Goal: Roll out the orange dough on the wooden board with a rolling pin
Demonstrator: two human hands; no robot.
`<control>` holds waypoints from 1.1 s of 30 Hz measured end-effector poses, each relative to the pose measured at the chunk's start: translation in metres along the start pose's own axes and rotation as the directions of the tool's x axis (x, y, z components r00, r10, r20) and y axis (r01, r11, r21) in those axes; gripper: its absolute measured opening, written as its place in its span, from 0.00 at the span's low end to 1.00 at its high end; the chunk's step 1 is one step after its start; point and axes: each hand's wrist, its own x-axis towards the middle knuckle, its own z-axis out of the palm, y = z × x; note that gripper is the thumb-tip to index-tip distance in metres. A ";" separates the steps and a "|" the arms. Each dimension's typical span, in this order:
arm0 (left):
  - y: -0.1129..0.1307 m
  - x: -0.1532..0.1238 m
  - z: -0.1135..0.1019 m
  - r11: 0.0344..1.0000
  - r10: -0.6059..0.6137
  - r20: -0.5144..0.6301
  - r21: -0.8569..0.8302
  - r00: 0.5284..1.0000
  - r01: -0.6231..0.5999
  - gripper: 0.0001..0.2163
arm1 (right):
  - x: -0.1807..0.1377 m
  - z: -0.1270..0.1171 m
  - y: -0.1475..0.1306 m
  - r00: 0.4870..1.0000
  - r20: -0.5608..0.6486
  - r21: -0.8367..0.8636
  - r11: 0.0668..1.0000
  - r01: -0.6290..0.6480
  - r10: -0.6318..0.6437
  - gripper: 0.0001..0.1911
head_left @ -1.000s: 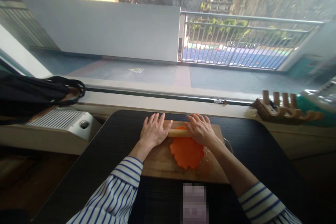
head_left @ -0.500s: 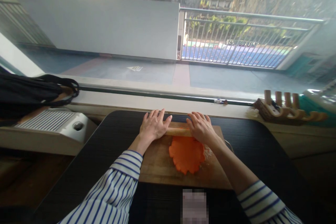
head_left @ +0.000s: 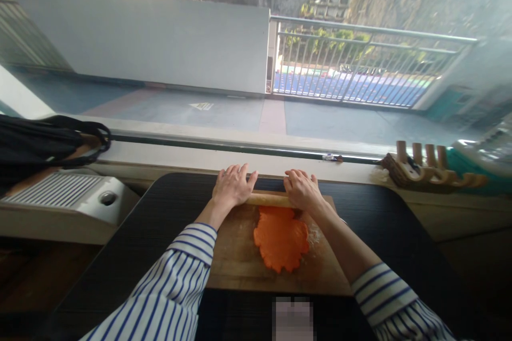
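Note:
A pale wooden rolling pin (head_left: pixel 269 200) lies crosswise at the far edge of a flat orange sheet of dough (head_left: pixel 281 238) with a ragged rim. My left hand (head_left: pixel 234 185) is over the pin's left end, with its fingers bent forward past it. Over the right end is my right hand (head_left: pixel 303 188), its fingers curving down on the far side. Both ends of the pin are hidden under the hands. Beneath the dough is a wooden board (head_left: pixel 232 272), with whitish crumbs or flour to the right of the sheet.
The board rests on a black table (head_left: pixel 140 261) against a window sill (head_left: pixel 192 162). On the sill at right stands a wooden rack with pegs (head_left: pixel 430 170). At left are a black bag (head_left: pixel 36 141) and a white slatted unit (head_left: pixel 60 192). A blurred pinkish patch (head_left: pixel 294 322) shows at the near edge.
The view has shifted slightly. The dough's upper part shows longer below the pin, and its outline looks more uneven. Both hands stay on the rolling pin, their fingers a little more bent.

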 end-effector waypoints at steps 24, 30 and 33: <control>0.004 -0.055 0.000 0.991 0.062 -0.064 0.121 0.996 -0.054 0.26 | -0.057 0.008 -0.014 0.995 -0.082 -0.031 0.998 0.055 -0.057 0.22; 0.003 -0.033 -0.001 0.993 0.065 -0.007 0.098 0.998 -0.064 0.25 | -0.049 0.007 -0.013 0.998 -0.059 -0.002 1.000 0.003 -0.003 0.22; 0.003 -0.026 -0.001 0.994 0.068 0.010 0.085 0.998 -0.069 0.25 | -0.046 0.006 -0.013 0.999 -0.048 0.016 1.000 -0.015 0.016 0.22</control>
